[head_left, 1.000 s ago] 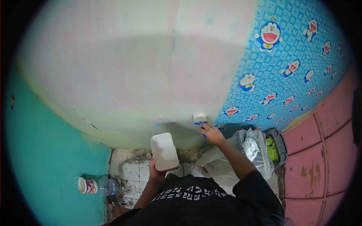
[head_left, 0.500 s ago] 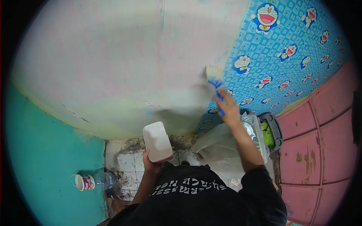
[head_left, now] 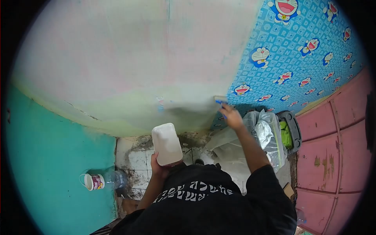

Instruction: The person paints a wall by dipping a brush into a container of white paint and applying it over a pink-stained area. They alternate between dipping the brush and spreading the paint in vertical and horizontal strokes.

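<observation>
My right hand (head_left: 232, 116) is closed round the blue handle of a wide brush (head_left: 220, 99). The bristles are at the pale wall (head_left: 188, 70), close to the edge of the blue patterned wallpaper (head_left: 280, 80). My left hand (head_left: 158, 166) grips the lower left side of a white rectangular tub (head_left: 167, 144), which is held in front of my body. Pale material shows inside the tub. The fingers under the tub are hidden.
Clear plastic sheeting (head_left: 231, 147) covers things at the wall's foot, beside a grey and green item (head_left: 288, 133). A small bucket (head_left: 94, 182) and a plastic bottle (head_left: 113, 179) are at the lower left. A teal wall (head_left: 58, 156) and pink panels (head_left: 319, 156) flank me.
My right hand and the brush have moved down the wall along the wallpaper edge. The view has shifted slightly. My left hand still holds the tub.
</observation>
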Demonstrator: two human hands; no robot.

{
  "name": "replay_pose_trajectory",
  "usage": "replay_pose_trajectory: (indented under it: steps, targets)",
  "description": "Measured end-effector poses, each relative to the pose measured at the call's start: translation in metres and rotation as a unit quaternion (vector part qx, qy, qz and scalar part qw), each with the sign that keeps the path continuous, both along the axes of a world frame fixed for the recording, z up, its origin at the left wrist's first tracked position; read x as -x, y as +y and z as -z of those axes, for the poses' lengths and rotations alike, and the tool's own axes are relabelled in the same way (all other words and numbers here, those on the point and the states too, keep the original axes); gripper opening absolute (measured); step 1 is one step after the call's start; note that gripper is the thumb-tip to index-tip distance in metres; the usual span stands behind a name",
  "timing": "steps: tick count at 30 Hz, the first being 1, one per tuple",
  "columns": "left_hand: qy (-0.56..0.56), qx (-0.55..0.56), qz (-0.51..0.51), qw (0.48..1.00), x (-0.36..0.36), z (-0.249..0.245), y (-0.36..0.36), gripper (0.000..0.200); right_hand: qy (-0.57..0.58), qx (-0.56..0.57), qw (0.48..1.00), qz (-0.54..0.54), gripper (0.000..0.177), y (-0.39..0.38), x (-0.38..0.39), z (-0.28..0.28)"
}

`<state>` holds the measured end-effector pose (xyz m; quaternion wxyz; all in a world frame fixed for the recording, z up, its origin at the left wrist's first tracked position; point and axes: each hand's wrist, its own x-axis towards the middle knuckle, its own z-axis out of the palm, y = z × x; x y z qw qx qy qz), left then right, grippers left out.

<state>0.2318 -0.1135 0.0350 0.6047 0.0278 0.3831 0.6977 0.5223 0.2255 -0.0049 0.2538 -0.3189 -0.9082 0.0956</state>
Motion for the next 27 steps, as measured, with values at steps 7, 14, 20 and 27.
replay_pose_trajectory:
  steps: [7, 14, 20, 27]
  targets:
    - [-0.008, -0.028, -0.021, 0.999, -0.006, -0.022, 0.017, 0.063, 0.231, -0.1, 0.963, 0.098, 0.034, -0.043, -0.014, -0.115]
    - [-0.004, -0.004, 0.026, 1.0, 0.001, -0.004, 0.022, 0.064, 0.743, 0.343, 0.417, 0.396, 0.024, -0.048, 0.038, 0.01]
    - [-0.007, -0.016, 0.045, 0.999, 0.022, -0.016, 0.027, 0.062, 0.81, 0.367, 0.303, 0.342, 0.028, -0.009, 0.074, 0.026]
    - [0.003, 0.004, 0.037, 0.999, 0.058, -0.026, 0.017, 0.062, 0.8, 0.365, 0.375, 0.294, 0.021, -0.043, 0.053, 0.001]
